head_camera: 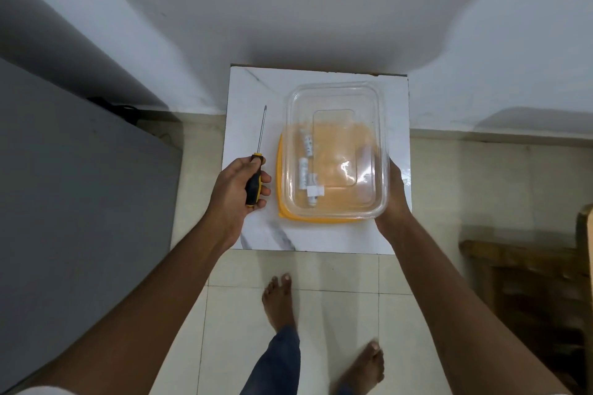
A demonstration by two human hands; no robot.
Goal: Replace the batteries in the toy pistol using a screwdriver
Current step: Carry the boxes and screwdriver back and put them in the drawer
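Gripping a black-and-yellow-handled screwdriver (257,170), the left hand (236,190) points its steel shaft away, along the white marbled bench (253,234). Just to its right, the right hand (393,199) holds a clear plastic box (335,151) — white cylindrical batteries (305,167) inside — over a yellow lid (282,202). No toy pistol is visible.

A small white marble-patterned tabletop (256,234) is seen from above, set against a white wall. A black-and-yellow screwdriver (256,175) is gripped by the left hand (236,189), its tip pointed away. A clear plastic box (335,151) holding white batteries (305,170) is held at its near right corner by the right hand (393,199), over a yellow lid (282,202). Bare feet (277,301) are visible on the tiled floor (353,272).
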